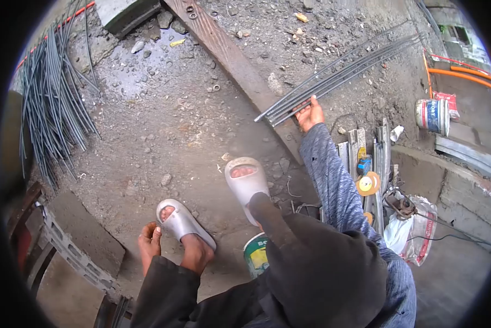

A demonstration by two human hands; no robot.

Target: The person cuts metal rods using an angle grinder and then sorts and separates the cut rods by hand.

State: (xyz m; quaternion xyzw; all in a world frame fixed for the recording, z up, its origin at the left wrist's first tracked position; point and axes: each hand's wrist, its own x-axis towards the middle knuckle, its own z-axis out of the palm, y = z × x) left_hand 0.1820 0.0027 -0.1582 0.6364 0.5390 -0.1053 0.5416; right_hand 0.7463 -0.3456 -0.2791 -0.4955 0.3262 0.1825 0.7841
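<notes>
1. Could splay or slide apart at upper right of the frame, given loose fanning among the thin rods (344,75).
2. Could snag on the wooden plank (234,66), through low near ends.
3. Clamped on the thin rods with the right hand (311,113).
4. Loosely curled at lower left in the left hand (149,244); cannot tell if holding anything.
</notes>
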